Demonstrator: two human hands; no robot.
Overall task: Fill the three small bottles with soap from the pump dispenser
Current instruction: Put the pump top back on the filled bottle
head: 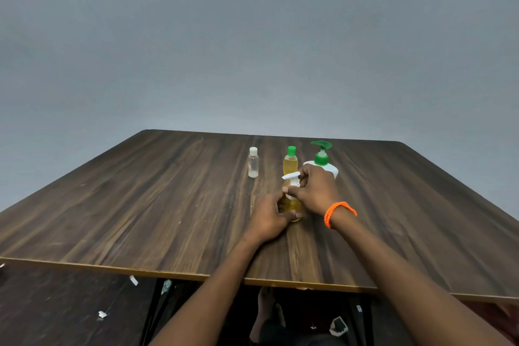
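Yellow pump bottle (293,205) stands upright mid-frame on surface (140,205), left hand (269,219) gripping its base, right hand (314,191) closed on white pump top, both touching, small bottles just behind.

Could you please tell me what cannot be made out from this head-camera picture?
- Yellow bottle: its neck and mouth are hidden by the right hand and left hand.
- White pump dispenser: its lower body sits behind the right hand.
- Clear bottle: too small to judge its fill.
- Floor scraps: blurred.
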